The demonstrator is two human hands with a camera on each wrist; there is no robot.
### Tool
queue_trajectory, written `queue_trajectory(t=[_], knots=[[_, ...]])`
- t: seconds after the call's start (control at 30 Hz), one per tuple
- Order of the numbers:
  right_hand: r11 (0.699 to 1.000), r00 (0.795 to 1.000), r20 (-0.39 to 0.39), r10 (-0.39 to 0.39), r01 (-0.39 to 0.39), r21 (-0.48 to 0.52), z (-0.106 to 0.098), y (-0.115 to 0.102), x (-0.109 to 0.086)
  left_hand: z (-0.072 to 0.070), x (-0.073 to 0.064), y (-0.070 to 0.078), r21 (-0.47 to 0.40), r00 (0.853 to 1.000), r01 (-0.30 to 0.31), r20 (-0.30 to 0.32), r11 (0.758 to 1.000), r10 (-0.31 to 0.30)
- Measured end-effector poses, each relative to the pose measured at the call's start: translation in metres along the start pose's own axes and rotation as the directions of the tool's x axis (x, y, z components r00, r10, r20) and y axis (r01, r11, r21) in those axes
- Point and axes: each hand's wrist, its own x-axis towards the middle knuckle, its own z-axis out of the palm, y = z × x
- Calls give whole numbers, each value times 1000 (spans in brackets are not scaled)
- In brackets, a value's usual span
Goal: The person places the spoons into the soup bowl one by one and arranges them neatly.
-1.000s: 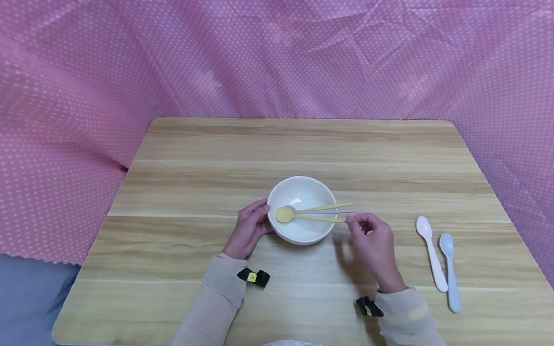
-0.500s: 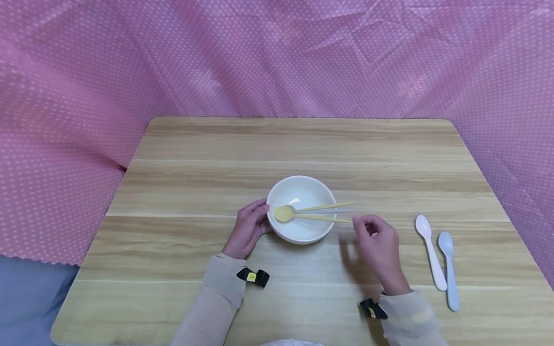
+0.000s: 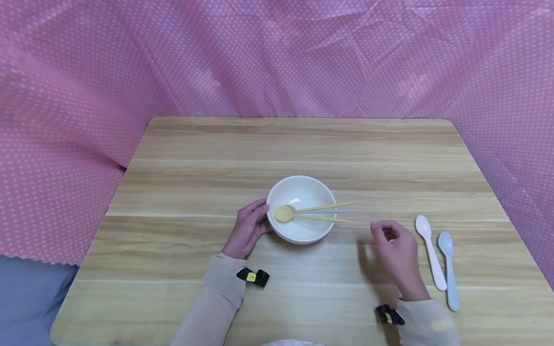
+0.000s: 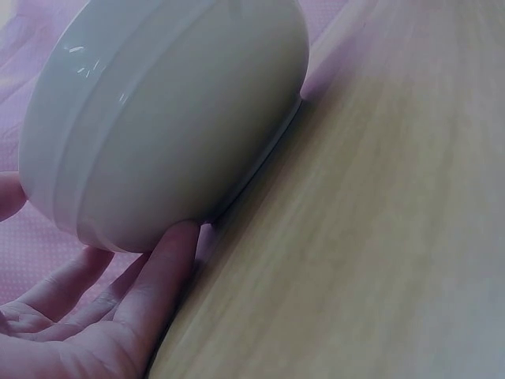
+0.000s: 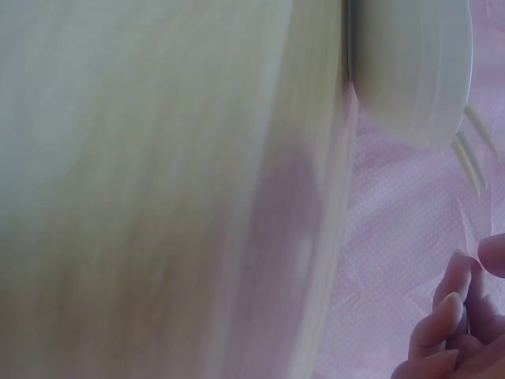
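A white bowl stands on the wooden table, held at its left side by my left hand. In the left wrist view the thumb is at the rim and the fingers touch the lower wall of the bowl. A yellow spoon lies in the bowl, its thin handle sticking out over the right rim. Beside it rest a second yellow handle and a grey-blue handle; their ends inside are partly covered. My right hand hovers right of the bowl, fingers loosely curled, holding nothing.
A pale pink spoon and a light blue spoon lie side by side on the table, right of my right hand. Pink dotted cloth hangs around the back and sides. A whitish edge shows at the bottom.
My right hand has let go of the front yellow spoon's handle and moved right, away from the bowl. The left hand, bowl and loose spoons have stayed in place.
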Motion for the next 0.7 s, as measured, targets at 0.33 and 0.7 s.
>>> queue_trajectory(t=[0.33,0.7], knots=[[999,1000,-3,11,-11,-43,-11,10,1,1,0,-1,12,1000,3,-5,1000,-3],[997,1000,-11,21,-21,-70,-20,22,3,-1,0,-2,20,1000,0,1,1000,0]])
